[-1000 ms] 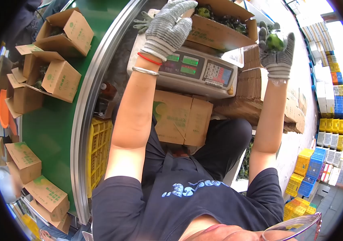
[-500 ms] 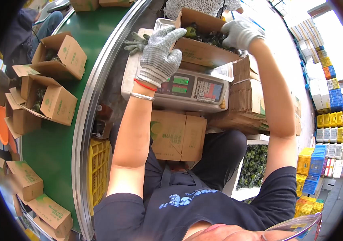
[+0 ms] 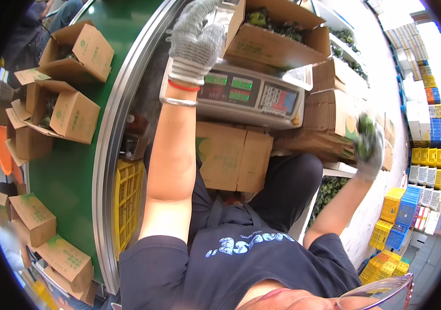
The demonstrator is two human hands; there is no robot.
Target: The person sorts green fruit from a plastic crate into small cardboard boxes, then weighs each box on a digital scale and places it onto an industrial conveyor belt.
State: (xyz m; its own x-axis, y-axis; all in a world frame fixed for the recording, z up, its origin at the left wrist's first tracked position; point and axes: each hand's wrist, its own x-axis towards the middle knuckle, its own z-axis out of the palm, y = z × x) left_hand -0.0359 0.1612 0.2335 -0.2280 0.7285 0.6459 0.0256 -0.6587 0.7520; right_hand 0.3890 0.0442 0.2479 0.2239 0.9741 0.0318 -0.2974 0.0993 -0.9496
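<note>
My left hand (image 3: 194, 44), in a grey-striped glove, reaches to the left of an open cardboard box (image 3: 269, 49). Its fingers stretch upward, apart from each other, and hold nothing I can see. Inside the box lie dark leafy green packets (image 3: 282, 30). The box rests on a weighing scale (image 3: 249, 95) with lit green digits. Out to the right, my gloved right hand (image 3: 373, 155) is closed on a dark green leafy packet (image 3: 366, 135), blurred by motion.
Flattened cartons (image 3: 326, 113) are stacked right of the scale. White trays of greens (image 3: 329, 194) stand beside my leg. On the left, a green conveyor belt (image 3: 70, 170) carries open boxes (image 3: 75, 111). A yellow crate (image 3: 129, 201) stands beside it. Stacked crates (image 3: 399, 206) line the far right.
My right hand has left the box and swung down to the right, where it now holds a green packet. My left hand has moved up and slightly left.
</note>
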